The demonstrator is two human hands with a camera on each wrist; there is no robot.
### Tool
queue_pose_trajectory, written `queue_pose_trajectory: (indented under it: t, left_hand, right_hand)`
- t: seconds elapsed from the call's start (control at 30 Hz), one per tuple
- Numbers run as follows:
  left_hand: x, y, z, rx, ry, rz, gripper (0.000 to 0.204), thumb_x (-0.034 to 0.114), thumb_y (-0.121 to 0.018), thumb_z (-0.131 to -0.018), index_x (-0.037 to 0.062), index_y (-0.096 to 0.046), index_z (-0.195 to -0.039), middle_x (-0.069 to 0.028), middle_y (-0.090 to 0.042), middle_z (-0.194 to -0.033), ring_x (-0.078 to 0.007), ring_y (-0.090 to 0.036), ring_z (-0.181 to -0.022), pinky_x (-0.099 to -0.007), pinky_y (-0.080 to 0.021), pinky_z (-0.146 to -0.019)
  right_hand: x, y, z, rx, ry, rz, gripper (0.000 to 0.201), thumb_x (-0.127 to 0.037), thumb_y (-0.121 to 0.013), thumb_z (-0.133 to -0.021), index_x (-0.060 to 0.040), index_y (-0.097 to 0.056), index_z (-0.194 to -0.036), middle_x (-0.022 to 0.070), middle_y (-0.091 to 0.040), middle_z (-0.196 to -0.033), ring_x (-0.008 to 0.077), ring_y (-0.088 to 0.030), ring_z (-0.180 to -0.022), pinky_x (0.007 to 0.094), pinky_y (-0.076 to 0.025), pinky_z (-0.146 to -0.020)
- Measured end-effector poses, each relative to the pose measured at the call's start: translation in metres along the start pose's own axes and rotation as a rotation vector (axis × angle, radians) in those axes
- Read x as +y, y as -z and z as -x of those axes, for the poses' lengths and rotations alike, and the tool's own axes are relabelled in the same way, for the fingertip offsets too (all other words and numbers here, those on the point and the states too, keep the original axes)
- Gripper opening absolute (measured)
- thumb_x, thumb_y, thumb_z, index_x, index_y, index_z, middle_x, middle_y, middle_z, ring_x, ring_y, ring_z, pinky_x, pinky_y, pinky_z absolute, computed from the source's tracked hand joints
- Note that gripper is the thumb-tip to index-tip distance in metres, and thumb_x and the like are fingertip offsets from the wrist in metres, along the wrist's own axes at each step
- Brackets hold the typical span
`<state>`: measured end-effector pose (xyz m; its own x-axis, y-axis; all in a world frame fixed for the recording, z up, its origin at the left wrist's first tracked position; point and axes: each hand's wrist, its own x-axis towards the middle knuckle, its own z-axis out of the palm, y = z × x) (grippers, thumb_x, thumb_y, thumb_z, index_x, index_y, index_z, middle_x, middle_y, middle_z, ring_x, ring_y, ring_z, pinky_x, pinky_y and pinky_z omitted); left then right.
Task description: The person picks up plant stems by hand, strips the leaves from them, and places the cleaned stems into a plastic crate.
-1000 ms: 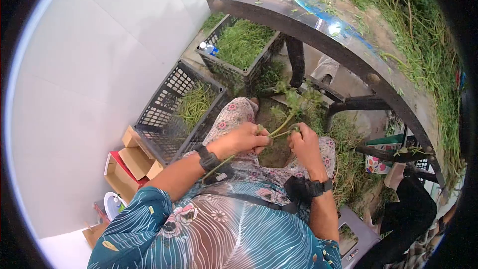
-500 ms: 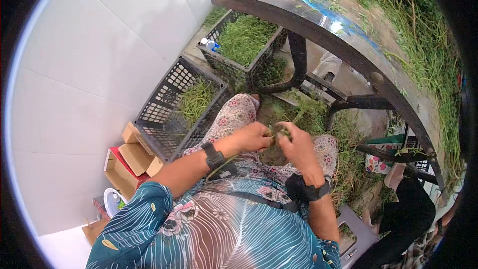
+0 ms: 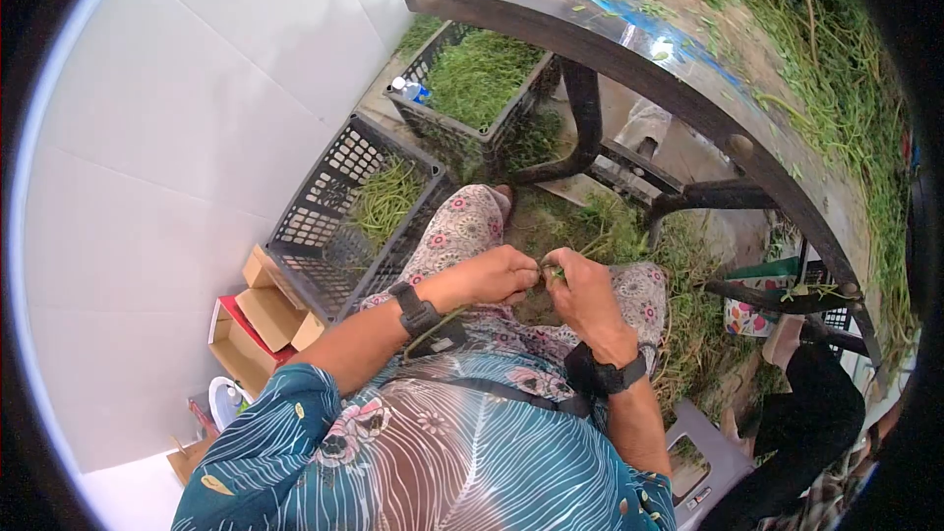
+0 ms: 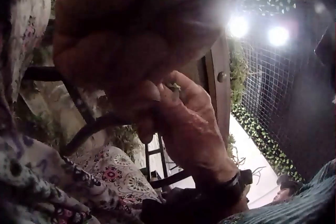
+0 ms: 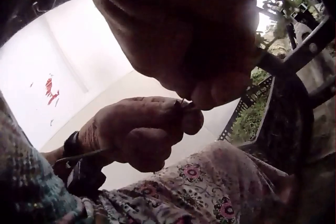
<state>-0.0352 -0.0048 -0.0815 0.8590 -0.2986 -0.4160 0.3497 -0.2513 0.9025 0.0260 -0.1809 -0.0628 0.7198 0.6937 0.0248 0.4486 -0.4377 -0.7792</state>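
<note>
Our left hand (image 3: 489, 275) is curled round a green stem (image 3: 434, 323); the stem's long end trails back under the wrist toward the lap, so we hold it near the working end for control. Our right hand (image 3: 582, 291) pinches the same stem's tip (image 3: 554, 272) with thumb and fingertips, knuckle to knuckle with the left. In the right wrist view the left hand (image 5: 139, 132) shows fingers wrapped tight, with the thin stem (image 5: 79, 155) running out past the wrist strap. The left wrist view is mostly blurred skin; we can only tell the right hand (image 4: 189, 124) is touching the left there.

Both hands sit over the lap, above the leaf litter (image 3: 688, 324) on the floor, presumably so that trimmings drop there. Nearer crate (image 3: 324, 236) with long green stems sits just beside the left knee; farther crate (image 3: 472, 88) is full of greens. The table (image 3: 629, 39) above is heaped with more greens.

Versus a second ago: the leafy top that stuck up between the hands is gone, the hands have closed together, and the right has moved in to touch the left.
</note>
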Motion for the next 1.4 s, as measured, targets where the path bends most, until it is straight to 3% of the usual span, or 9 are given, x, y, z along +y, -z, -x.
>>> queue_pose_trajectory:
  t: [0.07, 0.17, 0.27, 0.4, 0.53, 0.67, 0.97, 1.17, 1.4]
  left_hand:
    - [0.007, -0.003, 0.003, 0.042, -0.085, 0.043, 0.026, 0.016, -0.045, -0.090, 0.0031, -0.053, -0.068, 0.0027, -0.044, -0.054, -0.0058, -0.038, -0.049, -0.0245, -0.031, -0.044]
    - [0.016, -0.002, 0.012, 0.072, -0.050, 0.136, 0.026, 0.016, -0.046, -0.089, 0.0033, -0.052, -0.068, 0.0034, -0.044, -0.054, -0.0059, -0.038, -0.048, -0.0244, -0.031, -0.044]
    - [0.026, 0.005, 0.018, 0.030, 0.090, 0.131, 0.022, 0.017, -0.049, -0.088, -0.0027, -0.058, -0.089, -0.0018, -0.051, -0.062, -0.0099, -0.048, -0.060, -0.0266, -0.040, -0.054]
    - [0.023, 0.005, 0.011, 0.018, 0.051, -0.040, 0.022, 0.017, -0.050, -0.087, -0.0028, -0.058, -0.089, -0.0068, -0.055, -0.064, -0.0135, -0.050, -0.059, -0.0292, -0.042, -0.056]
    - [0.016, -0.003, 0.004, 0.156, -0.110, -0.254, 0.020, 0.016, -0.050, -0.083, -0.0013, -0.059, -0.080, -0.0127, -0.057, -0.061, -0.0222, -0.055, -0.056, -0.0351, -0.043, -0.055]
    - [0.013, -0.002, 0.004, 0.228, -0.186, -0.395, 0.020, 0.017, -0.050, -0.080, -0.0006, -0.059, -0.076, -0.0188, -0.058, -0.065, -0.0353, -0.057, -0.062, -0.0428, -0.044, -0.058]
    - [0.017, -0.005, 0.006, 0.213, -0.147, -0.503, 0.021, 0.020, -0.051, -0.080, 0.0017, -0.061, -0.080, -0.0204, -0.059, -0.072, -0.0392, -0.057, -0.070, -0.0468, -0.045, -0.063]
    - [0.027, -0.006, 0.010, 0.182, -0.120, -0.498, 0.019, 0.017, -0.051, -0.080, 0.0010, -0.061, -0.085, -0.0222, -0.058, -0.076, -0.0389, -0.056, -0.072, -0.0431, -0.044, -0.063]
    - [0.023, 0.011, 0.019, 0.146, -0.108, -0.350, 0.020, 0.019, -0.051, -0.081, 0.0005, -0.061, -0.081, -0.0188, -0.058, -0.068, -0.0367, -0.057, -0.066, -0.0439, -0.044, -0.061]
  right_hand:
    - [-0.005, 0.002, 0.000, 0.002, -0.137, -0.116, 0.012, -0.006, -0.053, -0.081, -0.0021, -0.055, -0.092, 0.0161, -0.060, -0.075, 0.0236, -0.060, -0.065, 0.0333, -0.047, -0.056]
    - [0.000, 0.034, -0.003, 0.121, -0.460, -1.001, 0.018, -0.012, -0.048, -0.083, -0.0002, -0.052, -0.097, 0.0137, -0.062, -0.081, 0.0211, -0.058, -0.063, 0.0298, -0.048, -0.057]
    - [0.004, 0.047, -0.003, 0.265, -0.422, -1.032, 0.021, -0.012, -0.048, -0.084, 0.0013, -0.048, -0.101, 0.0115, -0.061, -0.082, 0.0137, -0.054, -0.060, 0.0252, -0.047, -0.055]
    - [-0.008, 0.043, 0.002, -0.026, -0.458, -1.058, 0.022, -0.014, -0.050, -0.086, 0.0012, -0.048, -0.101, 0.0122, -0.061, -0.081, 0.0141, -0.055, -0.059, 0.0265, -0.048, -0.054]
    - [-0.020, 0.036, 0.005, -0.355, -0.424, -0.992, 0.017, -0.017, -0.053, -0.086, 0.0000, -0.054, -0.085, 0.0065, -0.059, -0.074, 0.0104, -0.052, -0.058, 0.0216, -0.042, -0.050]
    - [-0.020, 0.037, 0.006, -0.431, -0.448, -0.923, 0.016, -0.015, -0.052, -0.088, -0.0012, -0.054, -0.097, 0.0059, -0.061, -0.078, 0.0094, -0.053, -0.060, 0.0233, -0.043, -0.051]
    - [-0.003, 0.042, 0.004, 0.171, -0.451, -0.394, 0.040, -0.019, -0.056, -0.079, 0.0031, -0.051, -0.112, 0.0103, -0.061, -0.079, 0.0142, -0.056, -0.063, 0.0271, -0.046, -0.059]
    - [0.003, 0.036, -0.003, -0.019, -0.301, -0.130, 0.033, -0.018, -0.057, -0.078, 0.0031, -0.057, -0.102, 0.0167, -0.063, -0.086, 0.0231, -0.062, -0.077, 0.0323, -0.047, -0.069]
    - [0.015, 0.048, 0.002, 0.115, -0.276, -0.091, 0.021, -0.011, -0.054, -0.079, 0.0027, -0.059, -0.093, 0.0194, -0.062, -0.079, 0.0281, -0.062, -0.071, 0.0352, -0.047, -0.066]
